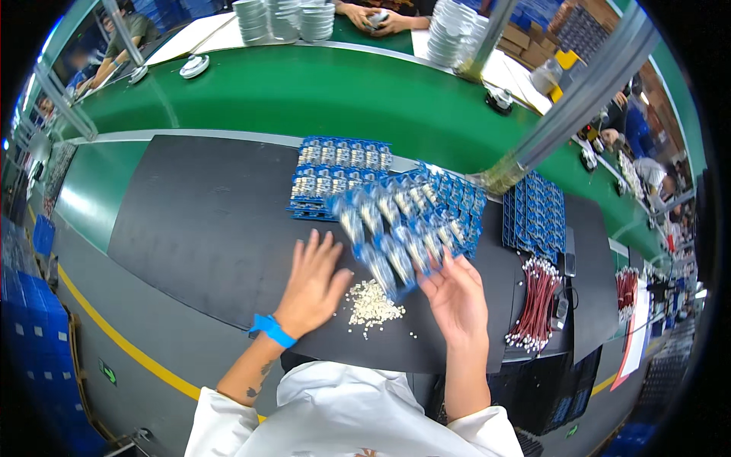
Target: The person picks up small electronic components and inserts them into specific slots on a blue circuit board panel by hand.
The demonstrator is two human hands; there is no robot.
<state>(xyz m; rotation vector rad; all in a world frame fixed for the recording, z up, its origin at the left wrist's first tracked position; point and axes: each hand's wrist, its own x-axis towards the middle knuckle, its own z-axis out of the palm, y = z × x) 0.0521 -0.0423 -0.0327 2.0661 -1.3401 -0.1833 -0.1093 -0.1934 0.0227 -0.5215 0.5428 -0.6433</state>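
My right hand [458, 293] grips the near right edge of a blue circuit board panel [396, 228], which is tilted and smeared by motion. White and pale parts stand in rows on that panel. My left hand [312, 282], a blue band at its wrist, is open with fingers spread over the black mat [205, 206], nothing in it. Between my hands lies a heap of small cream-coloured pieces [373, 305]. Behind the held panel are a stack of similar populated panels [335, 171] on the left and more blue panels [461, 202] on the right, partly hidden by it.
Another stack of blue panels [533, 217] stands to the right. Nearer are bundled dark red wires [535, 305] with white ends. A metal post [563, 99] rises at the back right. Beyond runs a green conveyor belt [304, 91], with people working across it and stacked white cups [285, 19].
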